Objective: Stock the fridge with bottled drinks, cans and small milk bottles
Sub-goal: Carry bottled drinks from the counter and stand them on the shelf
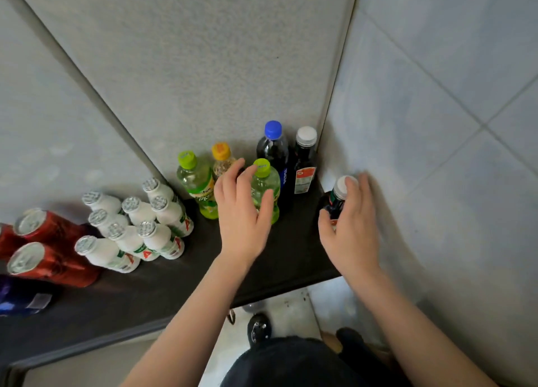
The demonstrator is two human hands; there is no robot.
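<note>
Near the middle of the frame, the person's left hand (pixel 243 211) wraps around a pale green plastic bottle with a lime-green cap (pixel 263 182). The thumb lies across the bottle's front and the fingers curve round its left side. The bottle stands upright on the dark tabletop (pixel 180 287).

To the right, the right hand (pixel 350 229) grasps a small dark bottle with a white cap (pixel 339 195), the forefinger lying over the cap and the thumb low on the body. This bottle is at the tabletop's right edge, close to the pale tiled wall (pixel 436 124); whether its base rests on the surface cannot be told.

Behind the hands, in the corner against a grey speckled panel (pixel 203 51), stand:
- a second green bottle with a lime cap (pixel 198 182)
- a clear bottle with a yellow cap (pixel 221 156), partly hidden by the left fingers
- a tall dark drink bottle with a blue cap (pixel 272 147)
- a dark bottle with a white cap and a red-and-white label (pixel 305 159)

Left of centre, small white milk bottles with silver foil tops (pixel 136 226) stand packed together. At the left edge stand red cans with silver tops (pixel 49 258), and below them a blue-and-purple can (pixel 20 299) is cut off by the frame.
</note>
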